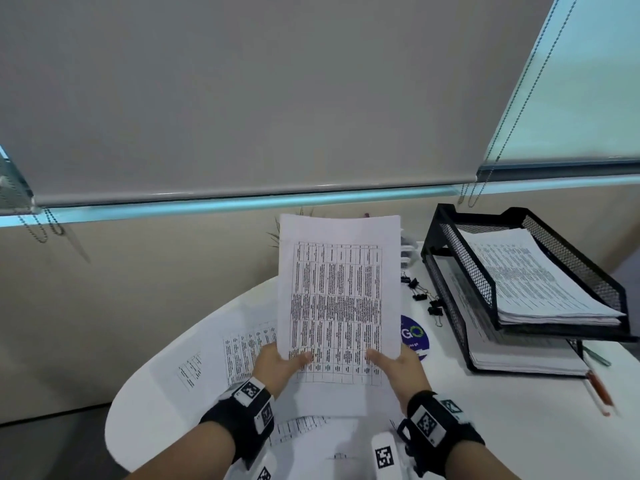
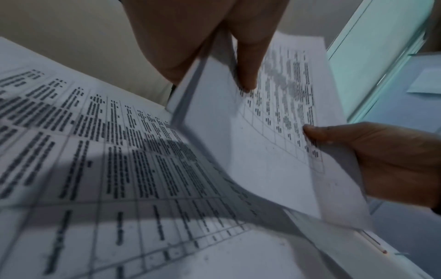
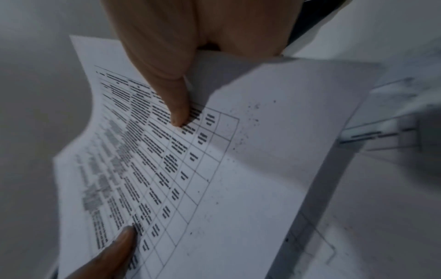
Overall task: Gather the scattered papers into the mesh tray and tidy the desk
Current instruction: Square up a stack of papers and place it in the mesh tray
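Note:
I hold a thin stack of printed sheets (image 1: 337,306) upright above the white desk (image 1: 502,427). My left hand (image 1: 284,365) pinches its lower left edge, thumb on the printed table. My right hand (image 1: 398,365) pinches the lower right edge the same way. In the left wrist view the stack of printed sheets (image 2: 262,151) shows between both thumbs, and the right wrist view shows the stack of printed sheets (image 3: 190,169) from its other side. More printed papers (image 1: 246,348) lie flat on the desk under my hands. The black two-tier mesh tray (image 1: 460,271) stands at the right, paper in both tiers.
Several black binder clips (image 1: 424,297) lie left of the tray. A round blue sticker (image 1: 415,336) sits behind the held sheets. A red pen (image 1: 599,389) lies at the tray's near corner. A drawn roller blind (image 1: 242,98) and a wall close the far side.

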`<state>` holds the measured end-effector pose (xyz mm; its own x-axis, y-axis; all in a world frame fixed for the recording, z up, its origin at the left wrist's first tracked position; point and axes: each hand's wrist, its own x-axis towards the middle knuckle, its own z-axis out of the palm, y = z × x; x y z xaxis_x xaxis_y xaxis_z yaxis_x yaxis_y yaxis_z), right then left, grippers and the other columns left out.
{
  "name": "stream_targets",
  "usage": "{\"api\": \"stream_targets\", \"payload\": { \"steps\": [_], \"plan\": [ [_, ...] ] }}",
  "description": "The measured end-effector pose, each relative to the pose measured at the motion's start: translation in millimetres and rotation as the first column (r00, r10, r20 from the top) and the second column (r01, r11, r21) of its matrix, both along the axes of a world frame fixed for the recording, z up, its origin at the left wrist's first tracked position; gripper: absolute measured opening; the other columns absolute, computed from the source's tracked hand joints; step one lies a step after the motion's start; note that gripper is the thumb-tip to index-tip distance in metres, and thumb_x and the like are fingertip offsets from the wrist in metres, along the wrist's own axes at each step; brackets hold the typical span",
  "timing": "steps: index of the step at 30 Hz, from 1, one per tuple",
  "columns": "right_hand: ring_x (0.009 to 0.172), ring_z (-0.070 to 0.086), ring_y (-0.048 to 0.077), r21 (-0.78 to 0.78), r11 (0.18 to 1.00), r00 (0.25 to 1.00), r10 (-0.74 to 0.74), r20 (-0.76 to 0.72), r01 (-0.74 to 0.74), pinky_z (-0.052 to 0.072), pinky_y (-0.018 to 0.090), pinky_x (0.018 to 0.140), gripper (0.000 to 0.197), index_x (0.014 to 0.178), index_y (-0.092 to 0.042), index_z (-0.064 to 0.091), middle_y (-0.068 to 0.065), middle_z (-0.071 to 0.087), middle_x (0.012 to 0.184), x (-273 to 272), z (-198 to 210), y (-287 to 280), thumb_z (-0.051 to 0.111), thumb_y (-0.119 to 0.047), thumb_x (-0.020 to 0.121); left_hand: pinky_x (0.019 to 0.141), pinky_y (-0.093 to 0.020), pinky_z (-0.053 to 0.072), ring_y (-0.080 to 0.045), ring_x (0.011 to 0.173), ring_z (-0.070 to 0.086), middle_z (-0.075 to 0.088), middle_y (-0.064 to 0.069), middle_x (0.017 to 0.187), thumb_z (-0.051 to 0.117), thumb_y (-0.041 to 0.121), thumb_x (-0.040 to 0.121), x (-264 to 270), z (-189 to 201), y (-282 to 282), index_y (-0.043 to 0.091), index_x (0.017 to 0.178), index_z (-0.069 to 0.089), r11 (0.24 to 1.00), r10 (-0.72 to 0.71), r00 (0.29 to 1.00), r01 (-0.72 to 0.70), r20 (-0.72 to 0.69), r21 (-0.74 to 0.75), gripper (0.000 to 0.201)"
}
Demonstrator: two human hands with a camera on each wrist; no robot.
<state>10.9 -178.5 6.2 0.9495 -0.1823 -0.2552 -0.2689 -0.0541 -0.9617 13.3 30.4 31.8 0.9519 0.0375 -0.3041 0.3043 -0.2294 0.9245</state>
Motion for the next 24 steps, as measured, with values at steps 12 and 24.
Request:
{"api": "stream_targets", "payload": {
  "steps": [12,24],
  "plan": [
    [0.101,0.059,0.028,0.023,0.98,0.969,-0.19,-0.157,0.196,0.043,0.038,0.093,0.033,0.12,0.002,0.057,0.016,0.063,0.119,-12,-17,-77,0.057,0.007,0.087,0.086,-0.025,0.051,-0.014,0.096,0.062,0.064,0.0,0.111,0.062,-0.002,0.085,14,-21,-44,0.01,0.121,0.052,0.908,-0.414,0.904,0.402,-0.11,-0.119,0.04],
    [0.097,0.057,0.03,0.106,0.968,0.941,-0.192,-0.277,0.229,0.04,0.04,0.093,0.02,0.101,0.002,0.061,0.023,0.061,0.118,-9,-13,-212,0.064,0.008,0.081,0.063,-0.03,0.06,-0.034,0.086,0.07,0.067,-0.013,0.113,0.029,-0.023,0.086,16,-17,-147,0.016,0.126,0.047,0.752,-0.631,0.725,0.484,-0.276,-0.448,0.059]
  ]
}}
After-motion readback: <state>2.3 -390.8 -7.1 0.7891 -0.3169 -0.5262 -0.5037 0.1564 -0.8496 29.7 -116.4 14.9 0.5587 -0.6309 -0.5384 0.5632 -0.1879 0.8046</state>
